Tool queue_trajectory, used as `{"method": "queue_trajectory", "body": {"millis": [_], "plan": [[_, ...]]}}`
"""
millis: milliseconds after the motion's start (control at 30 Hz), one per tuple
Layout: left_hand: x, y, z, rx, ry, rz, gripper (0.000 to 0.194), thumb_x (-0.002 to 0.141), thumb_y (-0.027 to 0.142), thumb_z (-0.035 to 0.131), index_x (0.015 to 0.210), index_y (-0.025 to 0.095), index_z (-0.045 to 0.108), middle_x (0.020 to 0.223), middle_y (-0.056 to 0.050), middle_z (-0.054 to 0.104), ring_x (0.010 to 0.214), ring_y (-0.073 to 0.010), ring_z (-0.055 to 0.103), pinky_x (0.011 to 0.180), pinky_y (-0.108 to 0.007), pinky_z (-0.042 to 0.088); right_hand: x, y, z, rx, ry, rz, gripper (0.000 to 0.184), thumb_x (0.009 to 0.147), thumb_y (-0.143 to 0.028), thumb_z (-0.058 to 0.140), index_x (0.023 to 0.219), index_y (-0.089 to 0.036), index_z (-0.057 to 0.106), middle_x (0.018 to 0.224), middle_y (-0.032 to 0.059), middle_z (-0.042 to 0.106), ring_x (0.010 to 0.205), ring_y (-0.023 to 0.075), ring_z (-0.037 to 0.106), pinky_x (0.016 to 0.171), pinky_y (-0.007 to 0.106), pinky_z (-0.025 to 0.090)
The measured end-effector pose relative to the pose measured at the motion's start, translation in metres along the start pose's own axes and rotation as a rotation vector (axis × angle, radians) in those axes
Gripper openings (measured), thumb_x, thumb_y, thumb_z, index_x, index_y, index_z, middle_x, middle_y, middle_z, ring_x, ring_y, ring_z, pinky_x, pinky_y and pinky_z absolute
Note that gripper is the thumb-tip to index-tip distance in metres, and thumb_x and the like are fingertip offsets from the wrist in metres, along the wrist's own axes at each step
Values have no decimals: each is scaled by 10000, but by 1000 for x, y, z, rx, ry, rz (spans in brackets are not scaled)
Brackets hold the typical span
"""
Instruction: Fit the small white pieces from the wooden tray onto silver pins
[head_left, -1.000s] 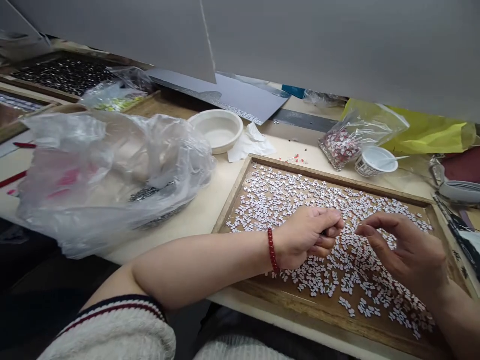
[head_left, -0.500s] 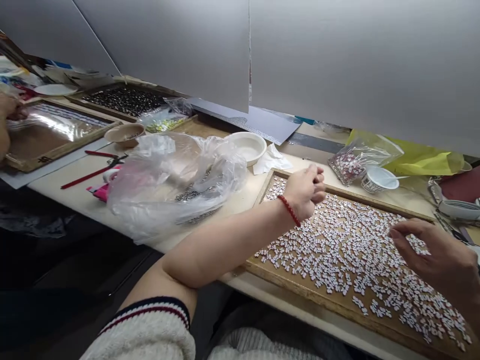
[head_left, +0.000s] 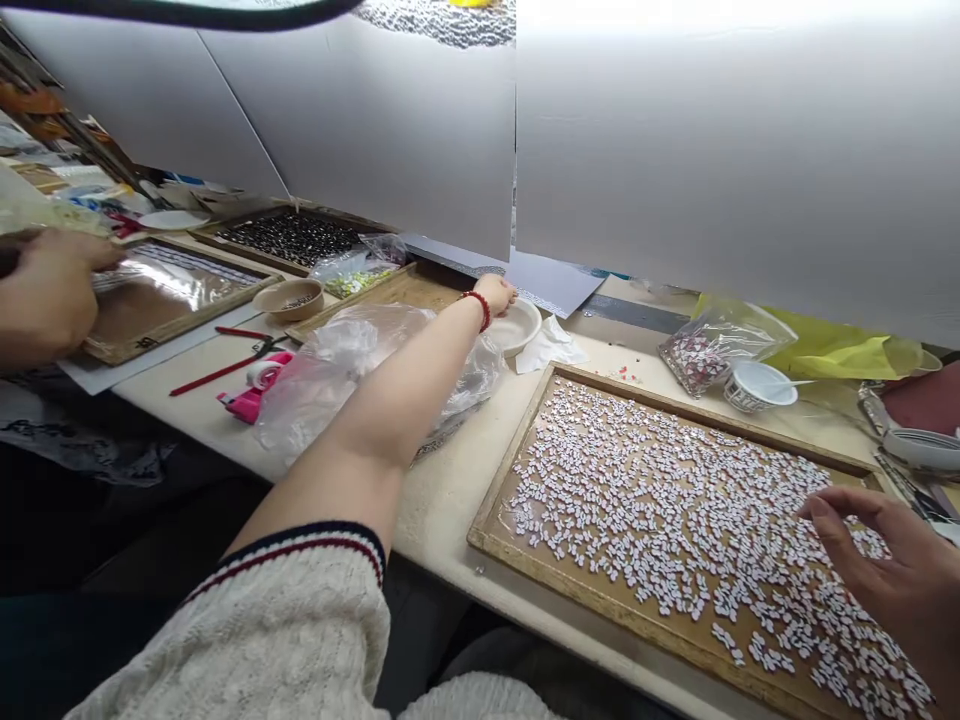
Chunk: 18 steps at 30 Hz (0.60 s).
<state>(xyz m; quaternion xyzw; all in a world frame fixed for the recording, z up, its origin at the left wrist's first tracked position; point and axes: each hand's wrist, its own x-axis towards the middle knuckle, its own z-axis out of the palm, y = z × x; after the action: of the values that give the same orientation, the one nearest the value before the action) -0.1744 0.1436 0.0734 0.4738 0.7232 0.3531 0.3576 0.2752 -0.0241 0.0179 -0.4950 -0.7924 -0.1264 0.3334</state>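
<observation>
My left hand [head_left: 495,294], a red bead bracelet on its wrist, reaches far forward and hangs over the near rim of a white bowl [head_left: 527,328]. Its fingers are curled downward, and what they hold, if anything, is hidden. My right hand [head_left: 892,570] hovers low over the right end of a wooden tray [head_left: 501,478], fingers loosely spread and holding nothing. The tray is covered with several small white pieces [head_left: 675,500].
A crumpled clear plastic bag [head_left: 337,380] lies under my left forearm. A brown bowl [head_left: 289,298], red-handled tool [head_left: 217,372] and pink object [head_left: 251,400] lie left. A co-worker's hand [head_left: 45,295] works at another tray. A bag of red-white pieces [head_left: 701,355] and white cup [head_left: 754,385] stand behind.
My left hand rose from the tray as a closed fist and travelled forward-left to the white bowl. My right hand stayed over the tray's right end. The view swung left and up.
</observation>
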Motion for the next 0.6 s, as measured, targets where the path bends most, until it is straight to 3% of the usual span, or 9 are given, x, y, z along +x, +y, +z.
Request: {"method": "queue_trajectory", "body": {"millis": [133,333,600], "plan": [[10,-17,-7,184,-106,-29,343,893,323,549,1193,158,548,1195,-99,572,1005,-219,592,836,-424,516,-6,-5,7,31,42,130,107,792,-372,621,885,-320,615,749,-17,682,611,208,685,472,290,503],[16,-14,-9,451,-213,-27,350,891,322,552,1198,154,543,1190,-100,573,1001,-218,594,831,-426,517,-12,3,11,56,30,188,156,760,-401,643,888,-314,624,720,-10,680,605,221,683,453,300,508],[16,-9,-3,735,-170,155,331,891,327,550,1179,164,560,1195,-91,573,1013,-226,589,841,-418,514,-11,-2,6,-3,37,247,155,760,-399,659,899,-335,632,706,-23,687,455,175,605,372,295,422]]}}
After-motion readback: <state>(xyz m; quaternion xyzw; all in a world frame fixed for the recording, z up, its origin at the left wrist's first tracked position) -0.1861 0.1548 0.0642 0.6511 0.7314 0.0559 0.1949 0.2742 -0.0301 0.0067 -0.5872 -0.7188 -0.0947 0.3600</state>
